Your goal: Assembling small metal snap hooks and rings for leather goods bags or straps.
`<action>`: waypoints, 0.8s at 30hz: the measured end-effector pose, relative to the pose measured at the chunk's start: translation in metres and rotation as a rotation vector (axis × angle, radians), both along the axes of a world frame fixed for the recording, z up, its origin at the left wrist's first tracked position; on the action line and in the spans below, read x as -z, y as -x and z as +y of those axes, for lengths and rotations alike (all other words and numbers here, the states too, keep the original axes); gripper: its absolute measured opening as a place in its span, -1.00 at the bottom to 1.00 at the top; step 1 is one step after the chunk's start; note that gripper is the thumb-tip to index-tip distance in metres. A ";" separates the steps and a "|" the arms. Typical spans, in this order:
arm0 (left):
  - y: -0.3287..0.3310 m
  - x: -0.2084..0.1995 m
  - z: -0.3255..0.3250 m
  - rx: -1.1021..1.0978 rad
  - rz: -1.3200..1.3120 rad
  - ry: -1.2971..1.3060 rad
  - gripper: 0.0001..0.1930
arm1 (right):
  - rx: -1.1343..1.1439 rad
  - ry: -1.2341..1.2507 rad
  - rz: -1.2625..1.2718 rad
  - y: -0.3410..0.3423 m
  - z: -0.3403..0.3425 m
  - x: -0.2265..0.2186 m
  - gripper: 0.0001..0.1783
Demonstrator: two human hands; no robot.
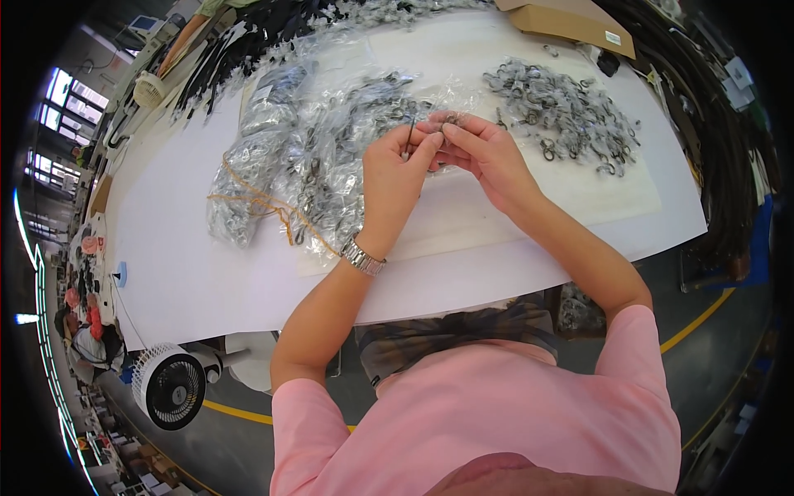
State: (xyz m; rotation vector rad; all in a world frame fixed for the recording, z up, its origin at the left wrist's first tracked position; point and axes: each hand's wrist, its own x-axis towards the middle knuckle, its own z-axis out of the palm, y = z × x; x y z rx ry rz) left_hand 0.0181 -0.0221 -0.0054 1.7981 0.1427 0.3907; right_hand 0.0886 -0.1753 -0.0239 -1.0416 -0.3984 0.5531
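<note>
Both hands meet above the far middle of the white table. My left hand, with a metal watch on its wrist, is closed, and a thin dark pointed rod sticks up from its fingers. Thumb and fingers of my right hand pinch a small metal hook in clear film; my left fingertips touch it too, and the fingers partly hide it. Just behind and left of the hands lies a heap of film-wrapped metal hooks on an open clear bag. A looser pile of similar hooks is to the right.
Bulging clear plastic bags with orange string lie left on the table. Dark straps run along the far edge, beside another person's arm. A cardboard box stands far right; a fan is at the near left.
</note>
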 end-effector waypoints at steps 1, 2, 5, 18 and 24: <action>0.001 -0.003 0.005 -0.014 -0.001 -0.006 -0.80 | -0.007 0.001 -0.044 0.000 0.003 -0.001 -0.62; 0.002 -0.010 0.012 0.057 0.068 -0.021 -0.79 | -0.026 -0.007 -0.045 0.000 0.006 0.001 -0.62; 0.002 -0.012 0.031 0.076 0.080 0.017 -0.77 | 0.045 0.040 -0.041 -0.003 0.010 0.003 -0.56; -0.001 0.000 0.023 0.201 0.024 0.173 -0.83 | -0.209 0.257 -0.036 0.001 -0.002 -0.003 -0.66; -0.004 0.005 0.018 0.023 -0.066 0.049 -0.82 | -0.051 0.411 -0.278 0.009 0.003 -0.015 -0.71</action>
